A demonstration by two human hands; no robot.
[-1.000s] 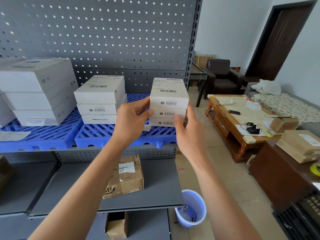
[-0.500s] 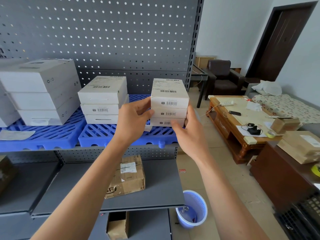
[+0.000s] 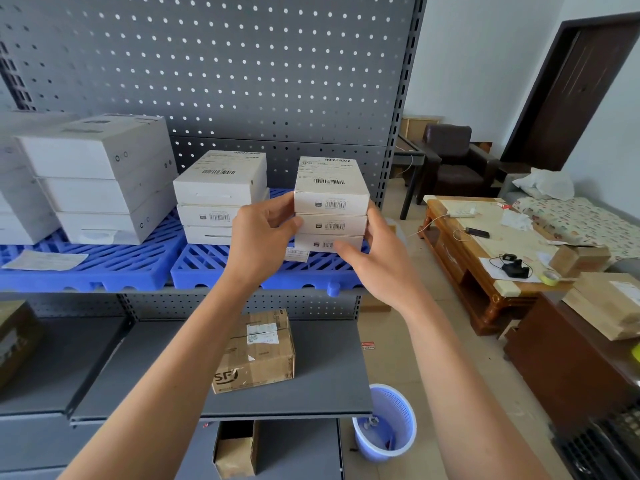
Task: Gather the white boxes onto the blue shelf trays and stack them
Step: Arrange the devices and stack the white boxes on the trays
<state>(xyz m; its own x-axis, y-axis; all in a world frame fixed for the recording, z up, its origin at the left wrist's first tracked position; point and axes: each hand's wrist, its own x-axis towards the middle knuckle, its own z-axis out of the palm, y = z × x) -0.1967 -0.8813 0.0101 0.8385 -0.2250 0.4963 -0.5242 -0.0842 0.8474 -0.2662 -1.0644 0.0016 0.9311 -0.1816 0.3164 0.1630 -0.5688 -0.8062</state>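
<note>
Gripping white box stack (image 3: 330, 216), blue tray (image 3: 207, 268), grey pegboard (image 3: 221, 71)

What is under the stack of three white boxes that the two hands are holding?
Under the stack of three white boxes lies the blue tray, with a small paper label at its lower left. The hands hide whether it rests there.

I see matt white card boxes (image 3: 330, 202) with paper barcode labels; the tray (image 3: 204, 268) is glossy blue plastic, slatted; the pegboard (image 3: 221, 71) and shelf (image 3: 311, 382) look like matt grey painted metal; the parcel (image 3: 256, 351) is rough brown cardboard, taped; the table (image 3: 485, 299) is varnished wood; the basket (image 3: 388, 424) is plastic.
</note>
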